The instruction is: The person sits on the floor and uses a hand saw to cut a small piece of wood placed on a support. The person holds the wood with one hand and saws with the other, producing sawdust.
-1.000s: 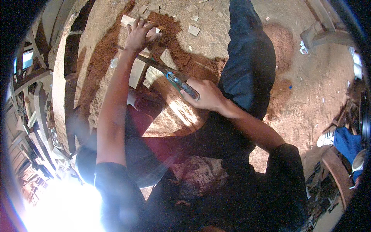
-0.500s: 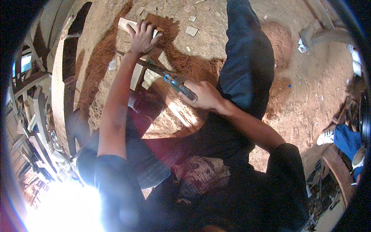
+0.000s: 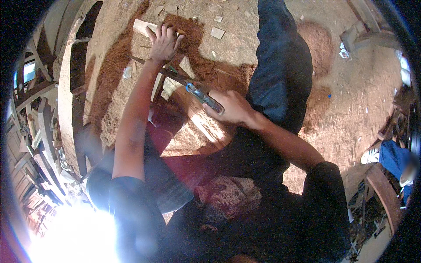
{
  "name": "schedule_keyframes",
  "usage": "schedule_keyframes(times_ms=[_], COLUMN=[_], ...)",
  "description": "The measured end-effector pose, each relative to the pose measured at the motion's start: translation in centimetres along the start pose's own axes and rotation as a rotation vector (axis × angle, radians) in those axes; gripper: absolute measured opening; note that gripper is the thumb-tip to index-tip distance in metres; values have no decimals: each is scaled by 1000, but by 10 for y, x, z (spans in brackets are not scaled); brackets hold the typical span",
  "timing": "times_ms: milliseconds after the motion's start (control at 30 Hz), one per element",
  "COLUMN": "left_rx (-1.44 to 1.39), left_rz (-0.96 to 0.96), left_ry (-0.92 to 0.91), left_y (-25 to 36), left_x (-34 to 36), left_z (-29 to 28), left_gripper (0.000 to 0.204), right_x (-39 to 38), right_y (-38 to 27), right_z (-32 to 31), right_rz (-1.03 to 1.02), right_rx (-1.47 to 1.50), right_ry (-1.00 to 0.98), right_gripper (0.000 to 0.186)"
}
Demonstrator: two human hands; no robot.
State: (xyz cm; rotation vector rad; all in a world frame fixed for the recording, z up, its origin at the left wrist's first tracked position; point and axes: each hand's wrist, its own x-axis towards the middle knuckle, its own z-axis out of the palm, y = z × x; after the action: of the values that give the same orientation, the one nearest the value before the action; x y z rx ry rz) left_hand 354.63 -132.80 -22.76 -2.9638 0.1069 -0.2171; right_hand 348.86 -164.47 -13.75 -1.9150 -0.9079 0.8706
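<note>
In my right hand point(image 3: 232, 107) is the blue-grey handle of a hand saw point(image 3: 175, 78), the fingers wrapped round it. Its narrow dark blade slants up and left, passing beneath my left wrist, and its tip shows beyond the forearm. My left hand point(image 3: 163, 46) lies palm down with fingers spread over a pale piece of wood point(image 3: 141, 27), whose left end sticks out past the fingers. Below the blade a narrow wood strip point(image 3: 156, 87) is partly visible. Whether the teeth touch wood is hidden by my hand and wrist.
Reddish sawdust point(image 3: 188, 33) and small wood offcuts point(image 3: 217, 33) cover the ground. My leg in dark trousers point(image 3: 280, 65) stretches forward on the right. Long planks point(image 3: 68, 105) and stacked wood scraps point(image 3: 39, 206) stand at left. Another person's white shoe point(image 3: 370, 155) shows at far right.
My left hand has shifted very slightly right and down on the wood. The strip below the blade shows narrower than before. The saw and right hand have hardly moved.
</note>
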Motion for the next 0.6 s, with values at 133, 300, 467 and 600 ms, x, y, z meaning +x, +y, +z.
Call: schedule_keyframes(times_ms=[133, 300, 467, 600], left_rx=[22, -2, -170, -340], left_rz=[-21, -8, -47, -44], left_ry=[-25, -1, 82, 90], left_y=[3, 6, 7, -3], left_x=[0, 0, -1, -5], left_z=[4, 5, 7, 8], left_gripper=[51, 49, 49, 41], right_x=[0, 0, 1, 1], right_y=[2, 2, 2, -1], right_z=[2, 1, 2, -2], right_rz=[-23, -20, -30, -25], right_rx=[10, -3, -6, -8], right_ry=[17, 1, 2, -19], right_gripper=[31, 31, 33, 33])
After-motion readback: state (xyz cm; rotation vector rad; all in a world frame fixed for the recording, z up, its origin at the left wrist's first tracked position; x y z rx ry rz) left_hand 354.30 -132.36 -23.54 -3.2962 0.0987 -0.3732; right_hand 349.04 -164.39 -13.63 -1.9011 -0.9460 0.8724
